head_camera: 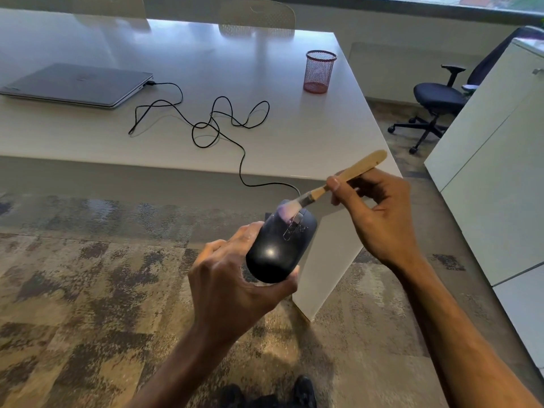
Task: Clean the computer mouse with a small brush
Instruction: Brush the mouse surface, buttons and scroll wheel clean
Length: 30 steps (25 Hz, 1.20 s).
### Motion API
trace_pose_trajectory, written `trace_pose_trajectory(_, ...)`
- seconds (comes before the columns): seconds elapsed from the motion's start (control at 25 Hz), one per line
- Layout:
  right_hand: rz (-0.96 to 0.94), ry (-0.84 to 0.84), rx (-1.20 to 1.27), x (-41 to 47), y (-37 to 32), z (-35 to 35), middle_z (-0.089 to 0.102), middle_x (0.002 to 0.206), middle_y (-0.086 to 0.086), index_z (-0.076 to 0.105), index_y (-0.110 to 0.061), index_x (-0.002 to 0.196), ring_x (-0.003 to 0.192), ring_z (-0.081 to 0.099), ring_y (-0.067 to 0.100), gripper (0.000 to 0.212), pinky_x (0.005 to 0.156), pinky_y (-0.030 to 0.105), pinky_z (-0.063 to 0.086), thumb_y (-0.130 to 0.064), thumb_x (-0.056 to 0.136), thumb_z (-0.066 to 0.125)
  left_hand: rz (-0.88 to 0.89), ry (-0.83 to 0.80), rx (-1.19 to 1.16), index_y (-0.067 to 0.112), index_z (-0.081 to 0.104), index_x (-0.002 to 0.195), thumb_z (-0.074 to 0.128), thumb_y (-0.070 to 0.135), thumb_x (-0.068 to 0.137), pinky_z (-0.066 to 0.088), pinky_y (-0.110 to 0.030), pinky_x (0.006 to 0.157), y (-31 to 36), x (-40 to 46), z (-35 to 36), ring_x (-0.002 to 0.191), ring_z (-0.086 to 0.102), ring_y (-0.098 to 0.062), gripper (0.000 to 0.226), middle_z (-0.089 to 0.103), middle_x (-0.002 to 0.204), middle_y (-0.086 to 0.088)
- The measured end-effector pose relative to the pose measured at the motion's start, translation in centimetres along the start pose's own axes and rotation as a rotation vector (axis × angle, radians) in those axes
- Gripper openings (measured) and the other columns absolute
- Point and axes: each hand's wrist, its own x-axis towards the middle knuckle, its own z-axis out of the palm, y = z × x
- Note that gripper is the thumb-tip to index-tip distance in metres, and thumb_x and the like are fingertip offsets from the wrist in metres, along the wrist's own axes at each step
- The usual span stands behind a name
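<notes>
My left hand (232,284) grips a black computer mouse (279,245) from its left side and rear, holding it in the air off the table's near corner. My right hand (379,213) pinches the wooden handle of a small brush (341,178). The pale bristles touch the front of the mouse beside the scroll wheel. The mouse's black cable (206,125) runs up over the table edge in loose loops to a closed grey laptop (76,83).
The white table (309,136) carries the laptop at the left and a red mesh pen cup (319,72) at the back right. A black office chair (438,101) and white cabinets (494,160) stand to the right. Patterned carpet lies below.
</notes>
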Motion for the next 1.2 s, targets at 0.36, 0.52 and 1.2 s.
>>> trace_pose_trajectory(0.36, -0.030, -0.039, -0.010, 0.4, -0.1, 0.1, 0.067, 0.075, -0.019, 0.066, -0.026, 0.087, 0.070, 0.067, 0.003, 0.010, 0.071, 0.027, 0.058, -0.035, 0.092, 0.067, 0.007, 0.014, -0.007, 0.012, 0.065, 0.116, 0.069, 0.058, 0.063, 0.039, -0.014, 0.073, 0.0, 0.0, -0.2, 0.087, 0.038, 0.012, 0.070, 0.070, 0.096, 0.006)
trace_pose_trajectory(0.52, -0.058, 0.012, 0.071, 0.7, -0.3, 0.0, 0.067, 0.075, -0.024, 0.065, -0.031, 0.087, 0.070, 0.067, 0.002, 0.007, 0.071, 0.020, 0.056, -0.033, 0.092, 0.061, 0.018, 0.010, -0.005, 0.012, 0.065, 0.116, 0.069, 0.057, 0.063, 0.040, -0.016, 0.072, 0.1, 0.0, -0.2, 0.087, 0.038, 0.012, 0.070, 0.068, 0.097, 0.009)
trace_pose_trajectory(1.2, -0.005, 0.077, 0.130, 0.7, -0.3, 0.1, 0.067, 0.075, -0.012, 0.066, -0.022, 0.088, 0.070, 0.066, 0.007, 0.011, 0.072, 0.030, 0.057, -0.028, 0.095, 0.060, -0.013, 0.009, 0.016, 0.020, 0.064, 0.118, 0.070, 0.059, 0.060, 0.039, -0.016, 0.070, 0.3, -0.1, -0.4, 0.078, 0.045, 0.003, 0.070, 0.061, 0.092, 0.018)
